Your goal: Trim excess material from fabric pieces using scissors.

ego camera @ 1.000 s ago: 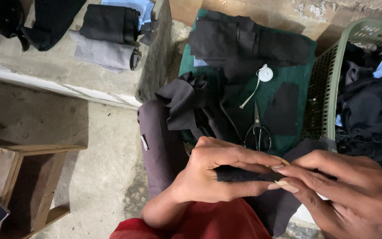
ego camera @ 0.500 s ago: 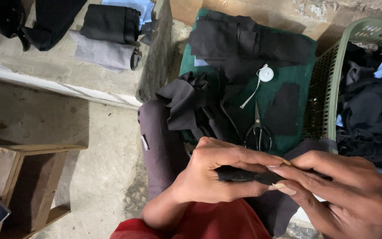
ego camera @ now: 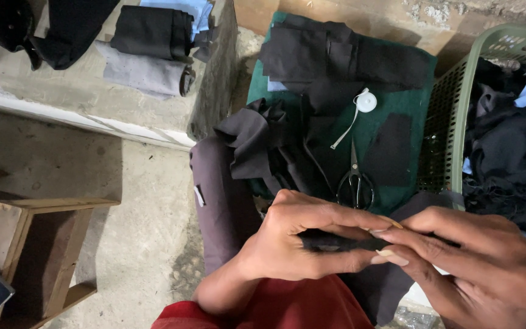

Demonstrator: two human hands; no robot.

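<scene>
From the head camera we're looking down at our own lap, and we're holding a small strip of black cloth (ego camera: 342, 242) low in the frame, right over our knees. Our left hand (ego camera: 299, 240) is curling its fingers closed around one end, thumb underneath, and our right hand (ego camera: 476, 268) is pinching the other end with its fingertips, so both are gripping it. It's looking soft, thin and very light, probably floppy the moment we let go, so we're guessing the best hold is a pinch at each end to keep it taut.

Just beyond our hands, scissors (ego camera: 355, 180) and a white tape measure (ego camera: 365, 102) are lying on a green cloth (ego camera: 421, 79) among more black pieces. A green plastic basket (ego camera: 458, 122) of dark clothes is sitting on the right.
</scene>
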